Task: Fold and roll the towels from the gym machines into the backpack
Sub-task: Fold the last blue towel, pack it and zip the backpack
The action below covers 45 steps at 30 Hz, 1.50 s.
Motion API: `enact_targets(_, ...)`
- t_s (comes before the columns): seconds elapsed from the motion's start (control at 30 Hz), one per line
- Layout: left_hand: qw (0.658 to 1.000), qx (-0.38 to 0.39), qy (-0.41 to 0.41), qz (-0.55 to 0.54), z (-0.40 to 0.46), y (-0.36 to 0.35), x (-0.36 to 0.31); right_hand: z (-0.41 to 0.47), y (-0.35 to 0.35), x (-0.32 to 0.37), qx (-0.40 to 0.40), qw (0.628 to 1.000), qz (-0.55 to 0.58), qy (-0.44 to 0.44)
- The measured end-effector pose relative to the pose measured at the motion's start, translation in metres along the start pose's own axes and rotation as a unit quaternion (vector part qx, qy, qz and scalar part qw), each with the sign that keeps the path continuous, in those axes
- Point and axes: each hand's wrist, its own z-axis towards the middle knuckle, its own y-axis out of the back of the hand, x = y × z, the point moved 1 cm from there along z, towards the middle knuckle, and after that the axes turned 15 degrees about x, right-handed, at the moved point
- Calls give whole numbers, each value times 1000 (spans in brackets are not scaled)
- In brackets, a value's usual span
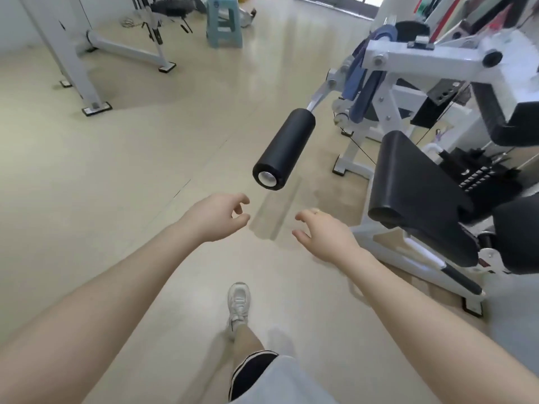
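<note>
Both hands are held out in front with fingers loosely curled and holding nothing, the left hand [214, 215] and the right hand [326, 236] hanging near the end of a black foam roller pad [284, 148]. The blue towel [363, 83] is draped over the white frame of the leg machine [423, 58], well apart from both hands, so the sensible move is to step past the roller and lift it off with both hands rather than tugging one corner. No backpack is in view; the pale vinyl floor [145, 141] runs back to another white machine frame [73, 53] and a light blue plastic stool [224, 21].

Pale glossy floor [145, 170] under white machine frames [357, 158], green stool [224, 23], one sneaker [239, 304].
</note>
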Motion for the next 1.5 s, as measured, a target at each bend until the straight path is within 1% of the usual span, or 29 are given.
enact_targets(0.17,1000,8,-2,14,110,97,25,131,74,-6,-1,1000,12,-11)
enact_targets(0.27,1000,16,-14,1,166,148,35,196,122,-6,-8,999,31,-12)
enact_targets(0.4,998,17,-43,-31,236,199,54,267,168,-9,-12,999,40,-20)
enact_targets(0.5,997,39,-67,-30,295,231,69,318,190,-15,-12,998,47,-34)
enact_targets(0.67,987,88,-131,24,405,288,96,410,219,-33,-29,990,96,-97)
enact_targets(0.8,971,133,-180,80,500,351,112,482,248,-44,-61,969,158,-178)
enact_targets(0.9,953,165,-223,123,558,399,111,523,278,-43,-81,945,213,-234)
enact_targets(0.97,938,183,-259,141,595,423,99,542,301,-45,-106,929,235,-266)
enact_targets(1.07,907,216,-319,173,642,437,66,547,329,-55,-149,900,253,-322)
enact_targets(1.13,878,234,-371,190,667,436,35,539,341,-70,-190,872,259,-370)
enact_targets(1.23,834,235,-450,217,696,428,-14,523,357,-101,-261,824,236,-445)
enact_targets(1.33,784,225,-518,258,719,421,-65,511,378,-134,-318,781,207,-497)
enact_targets(1.4,755,214,-555,275,738,418,-101,509,396,-158,-342,766,183,-513)
enact_targets(1.5,740,222,-561,297,765,416,-153,510,427,-193,-342,758,149,-536)
